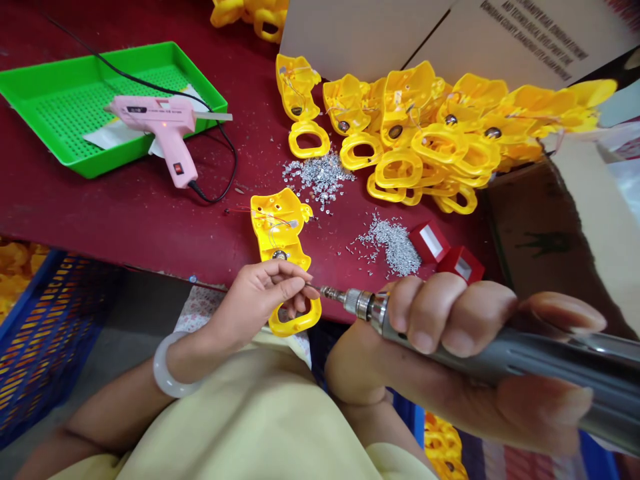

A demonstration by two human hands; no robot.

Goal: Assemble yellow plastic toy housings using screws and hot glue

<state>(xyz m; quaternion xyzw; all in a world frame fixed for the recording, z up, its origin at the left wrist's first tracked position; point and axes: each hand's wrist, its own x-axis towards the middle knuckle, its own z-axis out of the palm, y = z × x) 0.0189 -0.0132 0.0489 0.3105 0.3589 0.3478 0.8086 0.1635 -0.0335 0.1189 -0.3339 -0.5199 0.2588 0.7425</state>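
At the far left stands a blue plastic crate (45, 347), and on the dark red worktop (145, 223) lies a green tray (50, 120) with a pink hot glue gun (160, 127) on it. In the middle, the yellow plastic part (277, 227) hangs over the worktop edge, and its loop end is under the left hand (255, 300). The fingers (285, 288) of this hand are close together at the part, so the hold looks firm, but what they pinch is too small to tell. The right hand (450, 317) has its fingers (450, 307) clamped around a grey electric screwdriver (500, 350), and the metal tip comes to the left fingertips. This low and close hold seems good for steady work. Behind are silver screws (317, 177) and many yellow plastic parts (415, 127).
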